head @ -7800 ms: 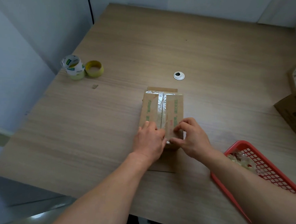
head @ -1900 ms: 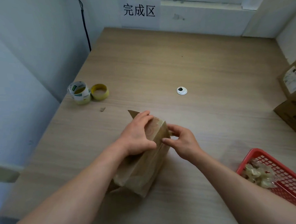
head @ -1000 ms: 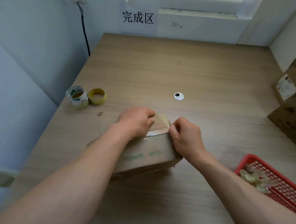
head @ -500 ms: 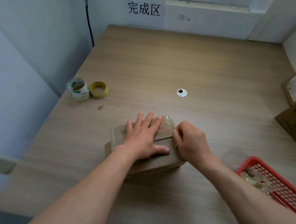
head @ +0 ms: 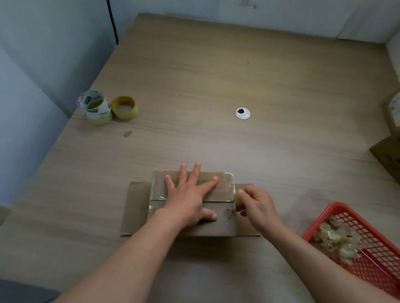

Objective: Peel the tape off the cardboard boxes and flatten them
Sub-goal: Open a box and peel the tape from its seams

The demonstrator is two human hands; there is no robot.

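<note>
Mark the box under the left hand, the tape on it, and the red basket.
cardboard box [head: 222,227]: head view, near side face.
tape [head: 228,184]: head view, shiny strip at the top's right end.
red basket [head: 337,205]: head view, far rim corner.

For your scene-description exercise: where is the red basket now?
Head view, lower right: the red basket rests on the table beside the right forearm, holding crumpled tape.
</note>
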